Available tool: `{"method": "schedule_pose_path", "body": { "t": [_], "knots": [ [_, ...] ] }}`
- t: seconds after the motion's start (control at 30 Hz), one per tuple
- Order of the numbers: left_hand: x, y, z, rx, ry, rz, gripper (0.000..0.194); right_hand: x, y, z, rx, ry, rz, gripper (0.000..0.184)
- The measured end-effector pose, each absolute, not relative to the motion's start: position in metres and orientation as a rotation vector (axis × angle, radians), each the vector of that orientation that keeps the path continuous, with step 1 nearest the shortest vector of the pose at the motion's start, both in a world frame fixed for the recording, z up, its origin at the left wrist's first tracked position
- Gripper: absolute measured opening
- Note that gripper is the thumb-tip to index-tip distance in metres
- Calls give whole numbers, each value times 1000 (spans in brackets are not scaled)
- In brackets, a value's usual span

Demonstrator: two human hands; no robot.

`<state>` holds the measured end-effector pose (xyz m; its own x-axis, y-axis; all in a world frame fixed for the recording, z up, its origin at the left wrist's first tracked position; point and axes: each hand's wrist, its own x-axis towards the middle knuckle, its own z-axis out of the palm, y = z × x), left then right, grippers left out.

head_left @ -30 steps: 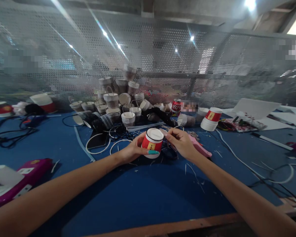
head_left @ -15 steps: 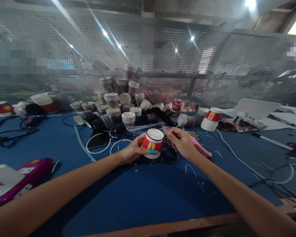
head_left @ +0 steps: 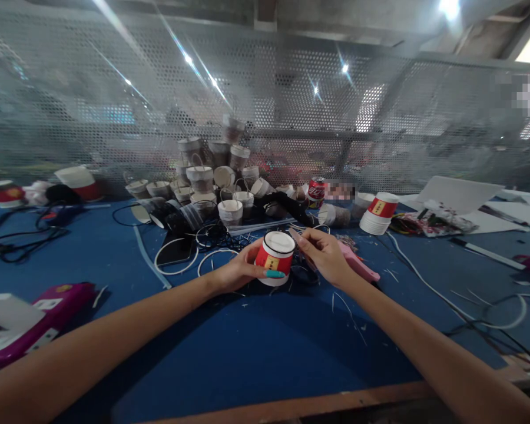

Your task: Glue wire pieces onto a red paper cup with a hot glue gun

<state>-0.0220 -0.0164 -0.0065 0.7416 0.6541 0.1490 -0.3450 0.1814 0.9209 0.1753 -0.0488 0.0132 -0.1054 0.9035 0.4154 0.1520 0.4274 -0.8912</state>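
Note:
My left hand (head_left: 246,268) is closed round a red and white paper cup (head_left: 274,259), its thumb with a turquoise nail lying across the front. The cup is held above the blue table, its pale round end facing up, with a thin black band along that edge. At the cup's right side, my right hand (head_left: 321,254) has its fingers drawn together near the black band. What these fingers pinch, if anything, is too small to make out. A pink-handled tool (head_left: 358,263) lies just behind the right hand, partly covered by it.
Behind the hands stands a heap of small grey-white buckets (head_left: 199,178) with loop handles. A cola can (head_left: 316,192) and a stack of paper cups (head_left: 379,213) are to the right. White cord (head_left: 176,272) and black wire (head_left: 212,235) lie coiled ahead. A purple power strip (head_left: 64,300) is at left.
The cup has shifted very slightly to the right in my left hand. My right hand's fingertips have come a little closer to the cup's upper edge.

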Motion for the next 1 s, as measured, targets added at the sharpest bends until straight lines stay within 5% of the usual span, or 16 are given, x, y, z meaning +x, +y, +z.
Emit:
{"method": "schedule_pose_path", "body": {
  "t": [1.0],
  "knots": [
    [-22, -16, -7, 1170, 259, 628, 60, 172, -45, 7, -897, -1502, 946, 37]
  ]
}}
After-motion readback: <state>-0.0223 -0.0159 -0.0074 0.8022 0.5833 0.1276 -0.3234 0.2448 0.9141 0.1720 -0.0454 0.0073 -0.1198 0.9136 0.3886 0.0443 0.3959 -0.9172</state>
